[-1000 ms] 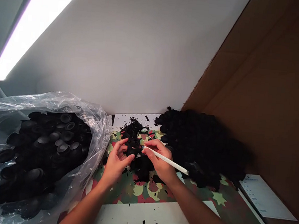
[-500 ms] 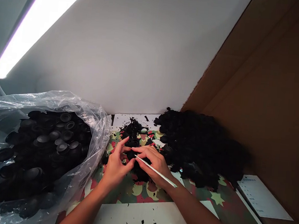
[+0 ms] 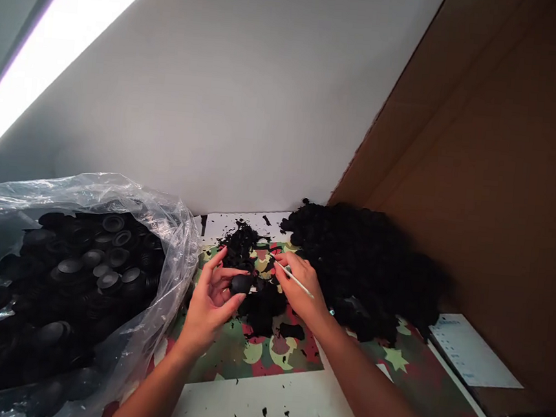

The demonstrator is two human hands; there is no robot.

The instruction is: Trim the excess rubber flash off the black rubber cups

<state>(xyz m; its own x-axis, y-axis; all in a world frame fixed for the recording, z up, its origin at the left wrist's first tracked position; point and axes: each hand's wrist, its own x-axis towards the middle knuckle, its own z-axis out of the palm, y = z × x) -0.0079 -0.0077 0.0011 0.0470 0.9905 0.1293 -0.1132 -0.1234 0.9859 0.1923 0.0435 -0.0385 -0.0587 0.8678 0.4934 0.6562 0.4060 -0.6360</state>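
My left hand point(image 3: 209, 303) is closed round a small black rounded part point(image 3: 241, 284), which looks like a rubber cap, between thumb and fingers. To its right, my right hand point(image 3: 300, 288) grips a thin white stick-like tool point(image 3: 294, 278), its tip pointing up and left, apart from the black part. Below and between the hands lies a heap of black pieces point(image 3: 264, 308). Black shreds point(image 3: 241, 241) are piled just beyond my left hand. Exactly what kind of tool the white stick is, I cannot make out.
A clear plastic bag point(image 3: 183, 226) full of black ribbed caps point(image 3: 109, 280) stands at the left. A large black pile point(image 3: 375, 262) lies at the right against a cardboard wall point(image 3: 479, 187). A patterned sheet point(image 3: 226, 360), white board point(image 3: 265, 402) and paper label point(image 3: 474, 350) cover the surface.
My right hand has drawn away to the right with the white tool, off the black part. My left hand still holds that part, now turned to show its smooth rounded side.
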